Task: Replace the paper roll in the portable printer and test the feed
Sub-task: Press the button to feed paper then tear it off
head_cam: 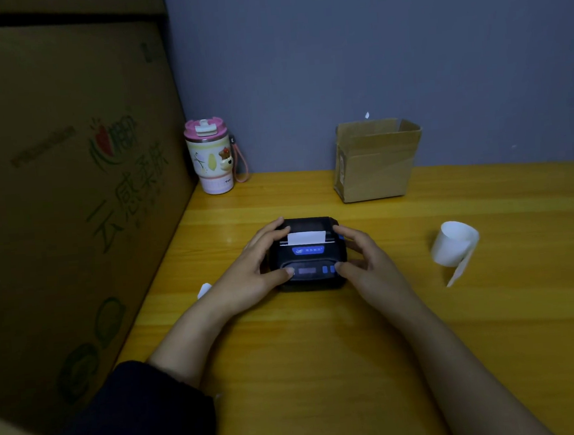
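Observation:
A small black portable printer (308,254) with blue buttons sits on the yellow wooden table (325,368), its lid closed. A short white paper strip (306,237) sticks out of its slot. My left hand (254,271) grips the printer's left side, thumb on the front panel. My right hand (368,262) holds the right side, its thumb tip beside the blue buttons. A loose white paper roll (454,243), partly unwound, lies on the table to the right, apart from both hands.
An open small cardboard box (375,162) stands at the back by the grey wall. A pink-lidded tumbler (210,156) stands at the back left corner. A large cardboard carton (71,200) walls off the left side. A white scrap (203,290) lies by my left wrist.

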